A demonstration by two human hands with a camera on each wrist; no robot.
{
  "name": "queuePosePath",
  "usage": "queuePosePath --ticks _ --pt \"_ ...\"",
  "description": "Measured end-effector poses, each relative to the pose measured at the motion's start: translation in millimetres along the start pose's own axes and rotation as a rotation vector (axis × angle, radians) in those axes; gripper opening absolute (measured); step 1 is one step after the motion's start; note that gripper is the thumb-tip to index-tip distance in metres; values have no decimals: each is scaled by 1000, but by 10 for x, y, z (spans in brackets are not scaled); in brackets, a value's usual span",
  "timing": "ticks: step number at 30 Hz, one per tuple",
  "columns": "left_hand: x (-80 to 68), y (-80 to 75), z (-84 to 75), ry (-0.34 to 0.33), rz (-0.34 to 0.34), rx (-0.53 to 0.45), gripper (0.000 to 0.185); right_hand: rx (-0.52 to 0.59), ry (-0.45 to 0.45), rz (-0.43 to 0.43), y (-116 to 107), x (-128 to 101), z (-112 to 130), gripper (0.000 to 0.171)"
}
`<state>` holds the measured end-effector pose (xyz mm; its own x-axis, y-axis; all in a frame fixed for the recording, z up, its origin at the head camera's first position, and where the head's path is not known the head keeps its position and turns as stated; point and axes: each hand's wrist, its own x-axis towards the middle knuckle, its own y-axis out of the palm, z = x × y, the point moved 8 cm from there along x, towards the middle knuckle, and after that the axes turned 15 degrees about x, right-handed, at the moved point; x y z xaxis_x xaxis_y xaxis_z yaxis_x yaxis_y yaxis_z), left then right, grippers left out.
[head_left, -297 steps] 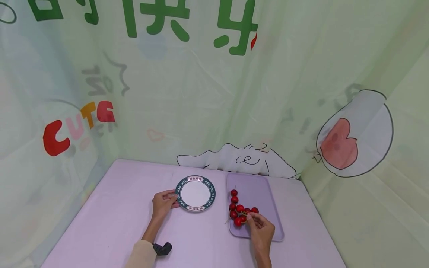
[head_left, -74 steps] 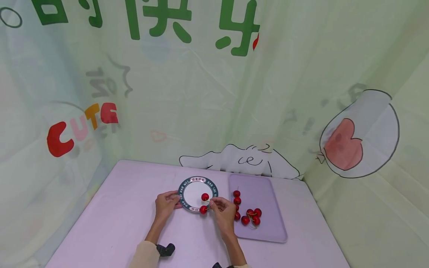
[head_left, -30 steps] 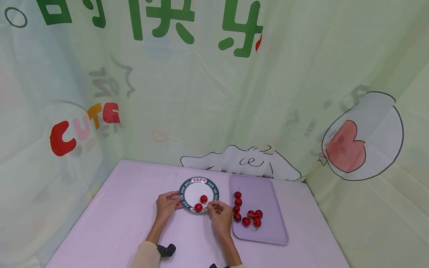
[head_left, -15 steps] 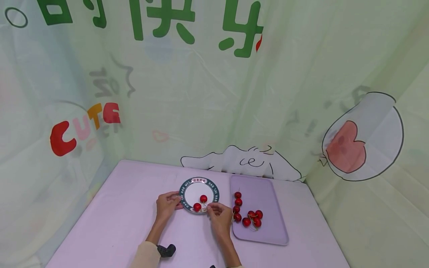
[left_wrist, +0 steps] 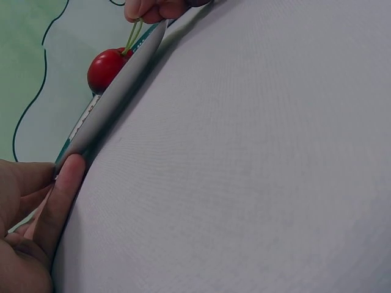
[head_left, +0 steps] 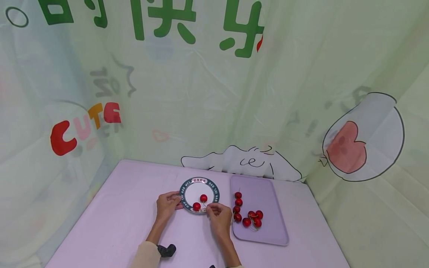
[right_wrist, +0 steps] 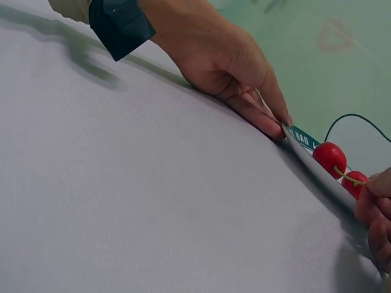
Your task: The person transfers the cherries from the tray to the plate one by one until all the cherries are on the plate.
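A white plate with a dark green lettered rim (head_left: 199,181) lies on the lilac table. Two red cherries (head_left: 203,198) sit on it, one of them near the front rim (head_left: 196,206). My right hand (head_left: 212,209) is at the plate's front right and pinches their green stems (left_wrist: 132,36). My left hand (head_left: 171,203) holds the plate's left rim between thumb and fingers (right_wrist: 272,119). In the left wrist view one cherry (left_wrist: 105,67) shows above the tilted-looking rim (left_wrist: 116,101). A lilac tray (head_left: 264,193) to the right holds several more cherries (head_left: 246,222).
A green printed curtain (head_left: 214,93) closes the table in at the back and on both sides. A black wrist-worn device (head_left: 165,249) sits on my left forearm. Bare tabletop (head_left: 120,216) stretches to the left and front of the plate.
My right hand carried two cherries by their stems from the tray to the plate. Over the last second they sank onto the plate and shifted slightly left. My left hand stayed at the rim.
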<state>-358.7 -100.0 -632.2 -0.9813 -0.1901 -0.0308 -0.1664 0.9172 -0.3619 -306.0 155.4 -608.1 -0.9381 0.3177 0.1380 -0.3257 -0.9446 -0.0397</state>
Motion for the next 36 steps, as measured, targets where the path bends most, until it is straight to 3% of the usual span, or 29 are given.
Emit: queuePosePath --ticks 7,27,36 --pt "-14 0 -25 5 11 -2 31 -48 -39 19 15 8 49 4" --pt "-30 -33 -100 10 16 -5 31 -101 -31 7 -19 -23 172 6" --pt "-36 -13 -47 -9 10 17 30 -107 -22 6 -72 -22 146 10"
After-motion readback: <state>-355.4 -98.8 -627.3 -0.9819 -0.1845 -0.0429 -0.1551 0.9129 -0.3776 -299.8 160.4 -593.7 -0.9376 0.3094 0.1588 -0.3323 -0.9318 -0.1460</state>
